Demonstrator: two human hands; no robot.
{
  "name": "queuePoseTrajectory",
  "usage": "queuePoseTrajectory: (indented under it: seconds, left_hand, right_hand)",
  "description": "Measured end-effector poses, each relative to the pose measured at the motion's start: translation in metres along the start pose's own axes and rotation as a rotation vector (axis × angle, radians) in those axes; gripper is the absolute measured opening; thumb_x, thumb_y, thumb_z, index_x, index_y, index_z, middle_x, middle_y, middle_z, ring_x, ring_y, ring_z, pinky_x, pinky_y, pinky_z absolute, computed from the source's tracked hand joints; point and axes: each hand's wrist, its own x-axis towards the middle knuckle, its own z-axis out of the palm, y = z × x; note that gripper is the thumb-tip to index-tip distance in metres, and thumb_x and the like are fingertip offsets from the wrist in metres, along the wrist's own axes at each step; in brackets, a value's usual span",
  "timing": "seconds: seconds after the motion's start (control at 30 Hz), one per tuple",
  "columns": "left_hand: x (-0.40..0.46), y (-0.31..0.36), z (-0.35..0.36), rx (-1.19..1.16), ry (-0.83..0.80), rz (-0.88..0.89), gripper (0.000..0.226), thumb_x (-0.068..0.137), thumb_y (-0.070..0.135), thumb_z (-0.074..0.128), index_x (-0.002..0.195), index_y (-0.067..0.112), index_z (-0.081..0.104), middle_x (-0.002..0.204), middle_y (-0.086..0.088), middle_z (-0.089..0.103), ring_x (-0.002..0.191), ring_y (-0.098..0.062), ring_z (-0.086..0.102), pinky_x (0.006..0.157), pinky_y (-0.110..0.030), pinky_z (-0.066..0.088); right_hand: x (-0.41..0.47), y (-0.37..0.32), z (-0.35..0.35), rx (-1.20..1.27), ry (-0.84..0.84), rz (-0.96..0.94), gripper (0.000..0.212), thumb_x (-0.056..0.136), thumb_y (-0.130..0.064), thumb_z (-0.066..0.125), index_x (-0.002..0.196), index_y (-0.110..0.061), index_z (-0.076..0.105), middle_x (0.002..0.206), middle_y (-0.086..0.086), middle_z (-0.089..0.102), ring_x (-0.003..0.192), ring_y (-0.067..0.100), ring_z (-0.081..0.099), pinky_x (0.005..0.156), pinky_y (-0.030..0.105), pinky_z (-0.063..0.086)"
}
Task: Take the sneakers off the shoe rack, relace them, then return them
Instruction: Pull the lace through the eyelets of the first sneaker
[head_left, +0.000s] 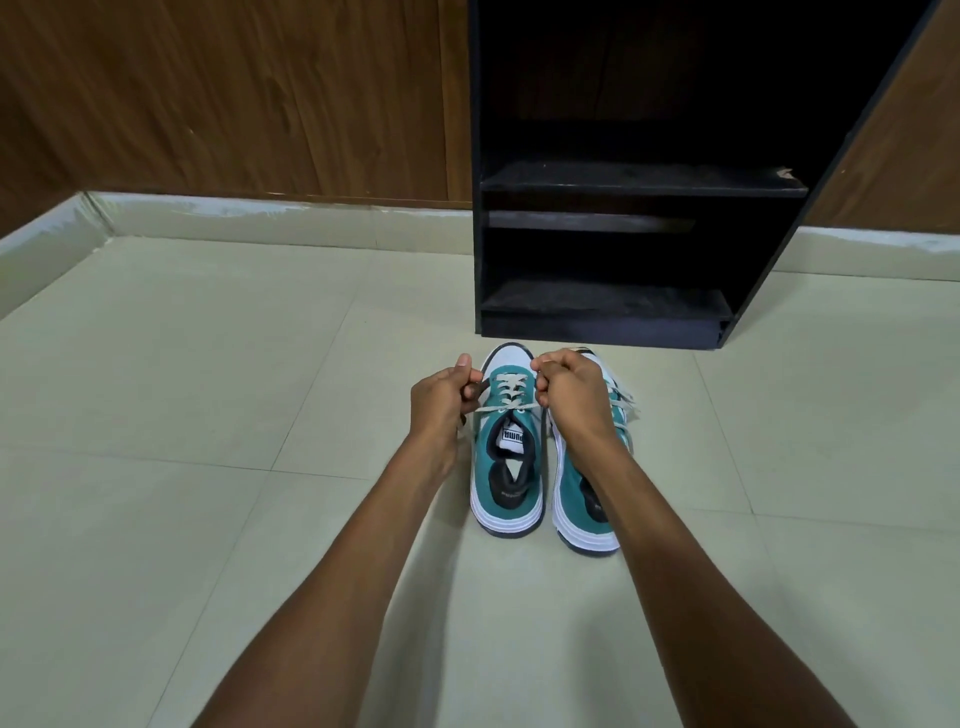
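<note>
While both sneakers are standing on the floor (218, 364) just in front of the shoe rack (597, 322), I am judging that the first part of the task is done: the shelves of the rack are showing nothing on them. I am working now on the left sneaker (506, 462), the one farther from the rack's right wall, with its toe pointing toward the rack. My left hand (439, 397) is clenching one end of the lace (506, 392) on the outer side of this sneaker, and my right hand (569, 392) is gripping the other end on the inner side, so the lace is stretching across the top eyelets. The crossings below are looking already threaded, so I am thinking the relacing of this sneaker is near its end, with only tightening and a knot remaining. The right sneaker (584, 499) is lying just beside it, partly hidden under my right forearm; its lace is hanging loose at the side, and I cannot tell if it is relaced. After that, both sneakers are still waiting to go back on the rack.
</note>
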Motion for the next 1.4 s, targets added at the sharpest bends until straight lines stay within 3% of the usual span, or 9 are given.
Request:
queuePoseTrajectory:
  seconds: [0.17,0.3,0.5,0.63,0.8,0.97,1.03,1.17,1.4]
  left_hand:
    - [0.006,0.006,-0.001,-0.311,-0.095,-0.047,0.037,0.102,0.03,0.054,0.071,0.011,0.057,0.052,0.002,0.048,0.046,-0.011,0.042,0.046,-0.019,0.042]
    - [0.009,0.012,0.003,-0.574,-0.196,-0.052,0.041,0.098,0.035,0.061,0.067,0.009,0.057,0.055,-0.002,0.051,0.048,-0.014,0.055,0.08,-0.035,0.057]
    - [0.005,0.006,0.012,-0.71,-0.182,-0.015,0.043,0.096,0.042,0.063,0.062,0.015,0.057,0.059,0.0,0.047,0.053,-0.012,0.045,0.064,-0.025,0.05]
    - [0.002,0.002,0.015,-0.667,-0.169,0.056,0.038,0.098,0.043,0.058,0.09,0.007,0.065,0.057,0.003,0.032,0.043,-0.007,0.032,0.061,-0.024,0.047]
    - [0.003,-0.012,0.007,-0.514,-0.137,0.043,0.035,0.099,0.032,0.06,0.11,0.0,0.069,0.056,0.003,0.028,0.042,-0.007,0.032,0.052,-0.023,0.043]
    - [0.001,-0.016,0.0,-0.326,-0.09,0.11,0.028,0.101,0.025,0.058,0.1,0.001,0.071,0.056,-0.001,0.025,0.034,-0.004,0.041,0.084,-0.039,0.056]
    - [0.002,-0.015,-0.002,-0.25,-0.053,0.153,0.027,0.1,0.025,0.06,0.097,0.002,0.073,0.055,-0.001,0.024,0.035,-0.005,0.037,0.076,-0.034,0.062]
    - [0.008,-0.016,-0.007,-0.113,0.006,0.236,0.024,0.097,0.029,0.064,0.09,0.011,0.078,0.053,0.003,0.03,0.044,-0.007,0.031,0.053,-0.015,0.045]
    - [0.017,-0.017,-0.011,-0.06,0.046,0.277,0.024,0.096,0.027,0.067,0.082,0.012,0.079,0.051,0.004,0.045,0.045,-0.005,0.035,0.06,-0.017,0.048]
  right_hand:
    - [-0.005,-0.001,-0.004,0.035,-0.02,-0.074,0.02,0.098,-0.012,0.051,0.088,-0.014,0.068,0.069,0.001,0.061,0.061,0.015,0.053,0.065,0.034,0.046]
    - [-0.014,-0.009,0.002,0.494,-0.112,0.0,0.018,0.101,-0.008,0.053,0.09,-0.004,0.066,0.064,0.007,0.063,0.057,0.019,0.059,0.066,0.032,0.054]
    - [-0.015,-0.002,0.019,0.854,-0.079,0.008,0.02,0.107,-0.01,0.045,0.092,-0.006,0.058,0.098,0.02,0.076,0.081,0.031,0.075,0.083,0.041,0.062]
    - [-0.012,0.001,0.015,1.032,-0.122,0.066,0.021,0.107,-0.013,0.042,0.091,-0.009,0.056,0.08,0.012,0.072,0.057,0.022,0.065,0.068,0.039,0.058]
    - [-0.006,0.01,0.006,0.954,-0.082,0.084,0.023,0.105,-0.013,0.046,0.087,-0.009,0.059,0.06,-0.001,0.05,0.042,0.009,0.033,0.049,0.026,0.038]
    - [-0.004,0.015,0.003,0.872,-0.001,0.064,0.024,0.105,-0.01,0.048,0.086,-0.005,0.061,0.057,-0.001,0.045,0.039,0.008,0.031,0.05,0.024,0.043]
    - [-0.004,0.016,0.001,0.822,0.024,0.059,0.024,0.105,-0.007,0.048,0.085,-0.003,0.06,0.056,-0.002,0.045,0.039,0.006,0.031,0.043,0.017,0.035]
    - [-0.004,0.019,0.001,0.706,0.082,0.071,0.021,0.103,-0.003,0.05,0.086,-0.003,0.062,0.054,-0.006,0.051,0.043,0.003,0.036,0.038,0.013,0.029]
    - [-0.004,0.025,0.0,0.589,0.122,0.059,0.027,0.1,-0.004,0.054,0.075,-0.01,0.063,0.055,-0.004,0.041,0.044,0.006,0.031,0.039,0.014,0.027]
